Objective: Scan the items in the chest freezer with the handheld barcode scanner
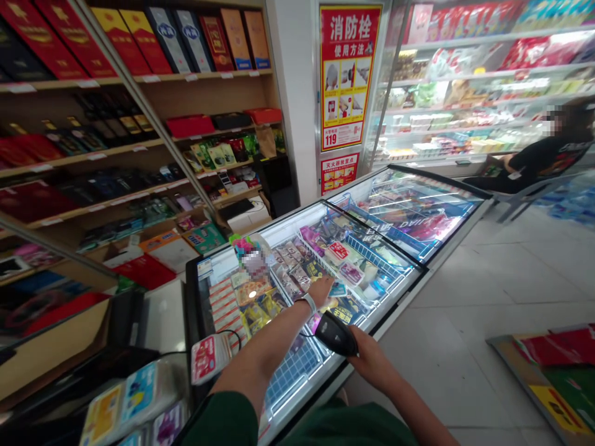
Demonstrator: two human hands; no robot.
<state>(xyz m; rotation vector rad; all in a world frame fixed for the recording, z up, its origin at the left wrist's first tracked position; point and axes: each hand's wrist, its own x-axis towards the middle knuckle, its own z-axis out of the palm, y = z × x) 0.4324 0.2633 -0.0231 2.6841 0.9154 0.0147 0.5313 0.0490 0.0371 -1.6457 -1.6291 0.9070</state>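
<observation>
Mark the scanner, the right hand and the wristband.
Scanner (333, 333): head view, middle of its dark casing.
Right hand (370, 358): head view, middle of the hand.
Wristband (310, 302): head view, its pale strap.

Smooth plastic scanner (335, 334), glossy glass freezer lid (413, 214), matt cloth sleeve (227, 416)

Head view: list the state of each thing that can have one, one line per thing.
Left hand: extended over the freezer goods; grip unclear
Right hand: closed around the scanner
Scanner: held, tilted; on or off unclear
Wristband: fastened on the left wrist
Freezer: lit, stocked; glass over its far end, near end unclear
Wall cooler: lit, stocked
Chair: occupied
Person: seated
</observation>
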